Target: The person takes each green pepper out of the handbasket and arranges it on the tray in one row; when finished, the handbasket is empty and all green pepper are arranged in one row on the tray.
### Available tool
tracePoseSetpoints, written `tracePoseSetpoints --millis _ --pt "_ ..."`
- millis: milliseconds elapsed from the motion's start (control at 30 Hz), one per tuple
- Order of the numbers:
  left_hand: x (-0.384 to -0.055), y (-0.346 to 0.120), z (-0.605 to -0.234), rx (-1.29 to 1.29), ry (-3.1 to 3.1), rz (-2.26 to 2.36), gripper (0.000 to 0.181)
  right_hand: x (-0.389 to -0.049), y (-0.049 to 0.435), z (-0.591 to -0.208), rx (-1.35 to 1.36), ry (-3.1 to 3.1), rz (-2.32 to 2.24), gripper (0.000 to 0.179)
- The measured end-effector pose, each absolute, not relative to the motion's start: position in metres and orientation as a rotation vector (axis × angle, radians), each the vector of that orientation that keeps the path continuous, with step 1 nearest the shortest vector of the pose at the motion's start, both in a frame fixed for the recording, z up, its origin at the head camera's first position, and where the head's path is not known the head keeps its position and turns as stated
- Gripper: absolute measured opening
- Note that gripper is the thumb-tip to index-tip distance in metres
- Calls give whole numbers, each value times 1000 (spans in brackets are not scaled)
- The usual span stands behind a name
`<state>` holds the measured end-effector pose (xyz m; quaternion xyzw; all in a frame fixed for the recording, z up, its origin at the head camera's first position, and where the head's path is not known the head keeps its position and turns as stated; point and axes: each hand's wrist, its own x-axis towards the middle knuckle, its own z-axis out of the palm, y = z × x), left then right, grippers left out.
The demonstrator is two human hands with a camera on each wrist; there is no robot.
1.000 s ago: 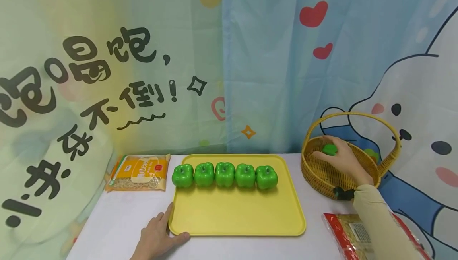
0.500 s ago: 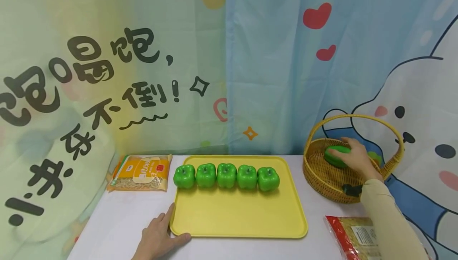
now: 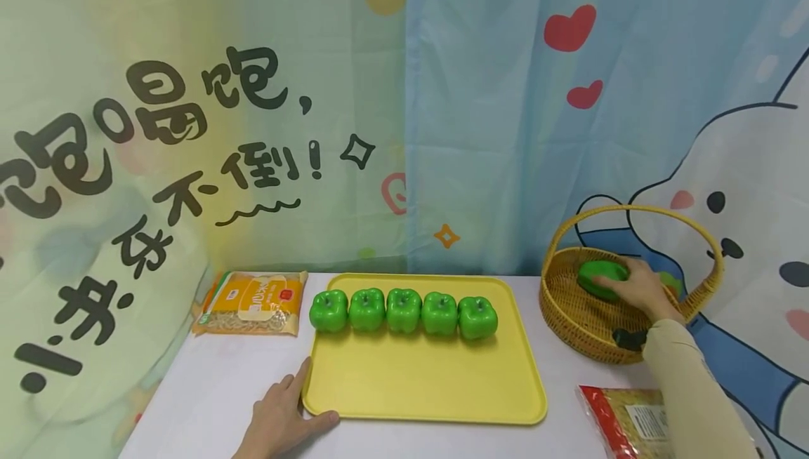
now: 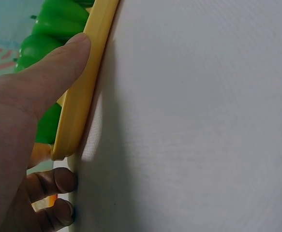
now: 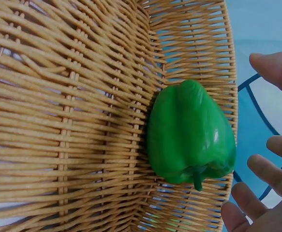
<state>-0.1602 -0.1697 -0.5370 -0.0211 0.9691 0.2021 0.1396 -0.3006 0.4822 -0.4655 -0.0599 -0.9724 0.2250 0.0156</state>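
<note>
A green bell pepper (image 5: 191,135) lies on its side in the wicker basket (image 3: 571,336), its stem showing in the right wrist view. Close over it is my right hand (image 3: 641,290), fingers spread; the right wrist view shows a gap between the fingertips (image 5: 261,169) and the pepper. My left hand (image 3: 281,410) rests at the front left corner of the yellow tray (image 3: 423,389). Its thumb (image 4: 66,63) lies straight along the tray's front rim, and the index finger reaches up the left side. Several green bell peppers (image 3: 403,310) stand in a row at the tray's back.
An orange food packet (image 3: 249,304) lies left of the tray. In front of the basket is a red and clear packet (image 3: 632,420), partly under the right sleeve (image 3: 692,389). The basket's tall handle (image 3: 638,208) arches over it. A printed curtain (image 3: 468,94) hangs behind the table.
The right hand has drawn back to the right from the bell pepper, which now shows more fully in the basket. The head view has shifted slightly. My left hand stays at the tray corner.
</note>
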Motion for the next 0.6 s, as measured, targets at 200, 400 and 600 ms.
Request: tracePoseSetpoints --millis 200,400,600 --pt "-160 -170 -536 -55 2806 578 121 -306 485 -468 -170 -3049 712 99" --pt "-160 -171 -537 -58 2821 584 121 -312 490 -472 -161 -3076 743 104" --pt "-160 -171 -539 -51 2833 595 121 -311 493 -478 -161 -3094 767 106"
